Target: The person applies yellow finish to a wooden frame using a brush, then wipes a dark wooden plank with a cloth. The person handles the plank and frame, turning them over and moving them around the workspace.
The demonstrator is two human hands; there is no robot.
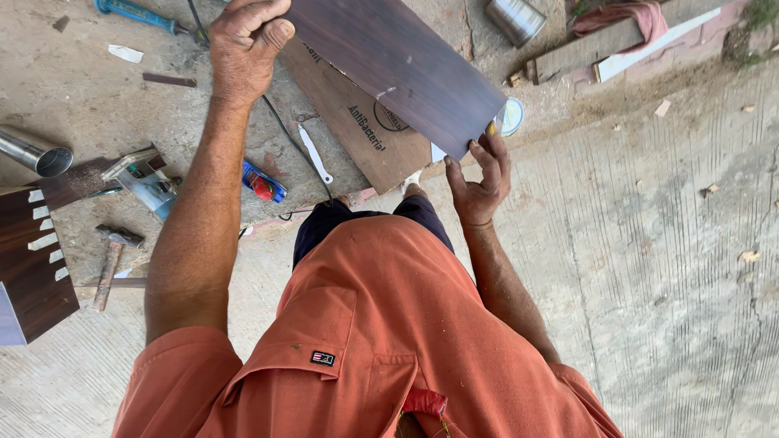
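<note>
I look down over my orange shirt at a concrete floor. A dark wood-grain laminate sheet point(398, 65) is held up in front of me. My left hand point(243, 49) grips its far left edge with the thumb on top. My right hand point(480, 177) pinches the sheet's near right corner with the fingers curled around the edge. Under the sheet lies a brown board point(369, 138) with printing on its back.
A hammer point(109, 259), a small power tool point(150, 182), a red and blue object point(262, 182) and a black cable lie at left. A dark panel with white strips point(32, 259) sits far left. Metal cans point(36, 152) point(515, 18) and a plank point(600, 40) stand around.
</note>
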